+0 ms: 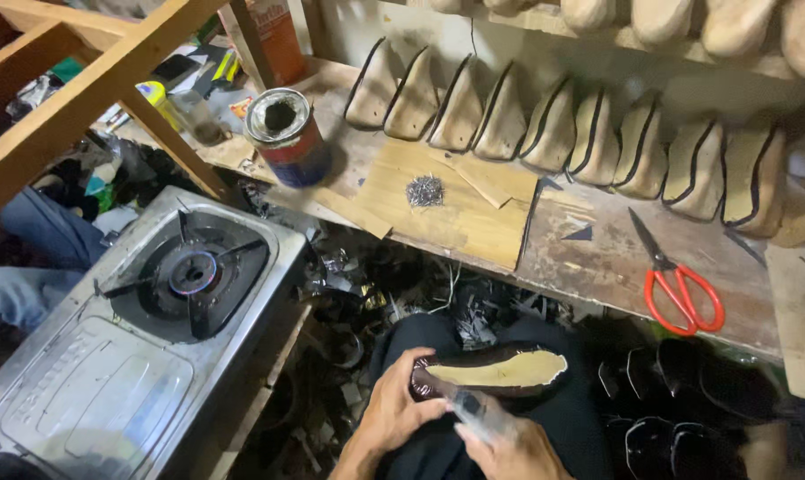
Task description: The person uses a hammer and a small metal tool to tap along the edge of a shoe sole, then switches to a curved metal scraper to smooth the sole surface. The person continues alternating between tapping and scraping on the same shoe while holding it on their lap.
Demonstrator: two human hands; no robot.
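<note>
Nearest, the left hand [394, 413] curls around the toe of a dark shoe [496, 372] on the lap, while the right hand [509, 444] grips a blurred tool [469, 411] against it. Left sits a gas stove [154, 311]; farther — nails [425, 190], red scissors [678, 289], a tin can [287, 135].
</note>
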